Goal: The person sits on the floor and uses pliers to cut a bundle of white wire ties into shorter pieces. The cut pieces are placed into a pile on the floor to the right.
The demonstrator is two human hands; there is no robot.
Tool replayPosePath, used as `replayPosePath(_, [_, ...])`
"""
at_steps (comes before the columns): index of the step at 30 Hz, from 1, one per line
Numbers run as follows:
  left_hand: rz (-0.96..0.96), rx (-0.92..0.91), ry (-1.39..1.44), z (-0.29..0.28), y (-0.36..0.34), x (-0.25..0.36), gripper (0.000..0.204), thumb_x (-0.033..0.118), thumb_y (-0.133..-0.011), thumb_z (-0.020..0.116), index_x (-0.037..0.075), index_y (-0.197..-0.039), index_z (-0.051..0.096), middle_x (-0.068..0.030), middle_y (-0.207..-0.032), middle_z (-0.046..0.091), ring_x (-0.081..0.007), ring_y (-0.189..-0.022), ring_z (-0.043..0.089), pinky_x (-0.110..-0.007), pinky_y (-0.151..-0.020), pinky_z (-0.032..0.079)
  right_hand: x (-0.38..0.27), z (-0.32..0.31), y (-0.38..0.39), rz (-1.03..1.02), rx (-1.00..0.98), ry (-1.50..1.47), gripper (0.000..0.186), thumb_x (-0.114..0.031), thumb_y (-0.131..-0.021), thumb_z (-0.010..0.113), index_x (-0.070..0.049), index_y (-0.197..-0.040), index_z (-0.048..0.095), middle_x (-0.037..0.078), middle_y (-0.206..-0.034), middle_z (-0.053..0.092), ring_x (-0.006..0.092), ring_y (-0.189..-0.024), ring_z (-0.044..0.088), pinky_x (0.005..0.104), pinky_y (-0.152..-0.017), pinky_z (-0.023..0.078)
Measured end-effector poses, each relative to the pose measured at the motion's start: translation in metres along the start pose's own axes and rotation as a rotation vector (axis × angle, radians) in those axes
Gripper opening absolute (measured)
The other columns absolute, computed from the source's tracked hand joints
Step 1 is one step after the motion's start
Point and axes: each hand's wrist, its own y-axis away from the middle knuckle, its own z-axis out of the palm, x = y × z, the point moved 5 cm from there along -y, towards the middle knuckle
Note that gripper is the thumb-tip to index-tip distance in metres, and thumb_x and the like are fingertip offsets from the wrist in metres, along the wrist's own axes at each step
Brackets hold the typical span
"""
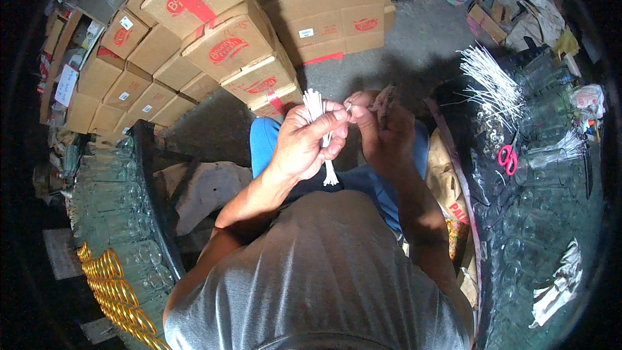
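My left hand (303,141) is closed round a bundle of thin white cords (313,105) that look like wicks. Their ends stick out above the thumb and below the fingers. My right hand (387,131) meets it at the fingertips, thumb and forefinger pinched together. Between the two hands is a small, pale, shiny bit (349,106), too small to name. Both hands are held over my lap, above the blue trousers (264,144). To the right, a larger pile of loose white cords (492,81) lies beside many small metal pieces (490,123).
Pink-handled scissors (507,159) lie near the metal pieces, on a dark surface bordered by rows of clear glass vessels (528,220). More glass (116,207) and gold rings (111,285) line the left. Stacked cardboard boxes (227,45) stand ahead; a crumpled white cloth (560,282) lies lower right.
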Motion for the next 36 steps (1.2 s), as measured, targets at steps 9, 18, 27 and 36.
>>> replayPosePath(9, [-0.031,-0.025,0.048,0.001,-0.001,0.003,0.013,0.011,-0.092,0.06,-0.002,-0.094,0.062,-0.0073,-0.068,0.058,-0.0117,-0.047,0.05,-0.021,-0.036,0.027,-0.002,0.0,-0.002,-0.051,-0.01,0.08,0.01,-0.01,-0.093,0.058,-0.001,-0.094,0.063,0.012,-0.078,0.067,0.0242,-0.07,0.068,0.0338,-0.063,0.052])
replayPosePath(18, [-0.028,-0.054,0.022,-0.001,0.0,0.002,0.014,0.008,-0.093,0.059,-0.005,-0.097,0.06,-0.0092,-0.072,0.058,-0.0119,-0.048,0.049,-0.021,-0.037,0.031,0.006,0.001,0.001,-0.046,0.001,0.057,0.01,-0.011,-0.093,0.059,-0.002,-0.094,0.064,0.013,-0.08,0.068,0.0234,-0.071,0.068,0.0338,-0.064,0.053])
replayPosePath(27, [-0.011,-0.073,0.04,0.0,0.0,0.005,0.014,0.008,-0.093,0.058,-0.004,-0.1,0.061,-0.0082,-0.073,0.058,-0.0112,-0.048,0.049,-0.021,-0.037,0.03,0.01,0.005,0.004,-0.056,0.028,-0.001,0.008,-0.007,-0.092,0.06,-0.002,-0.096,0.064,0.013,-0.082,0.068,0.0228,-0.073,0.068,0.0332,-0.066,0.053])
replayPosePath(36, [0.066,-0.046,-0.112,-0.003,0.001,0.007,0.013,0.007,-0.094,0.059,-0.004,-0.099,0.063,-0.007,-0.071,0.06,-0.01,-0.049,0.048,-0.021,-0.041,0.034,0.012,0.007,0.006,-0.038,0.021,0.0,0.01,-0.01,-0.093,0.06,-0.001,-0.095,0.063,0.013,-0.085,0.068,0.0243,-0.075,0.068,0.0342,-0.067,0.053])
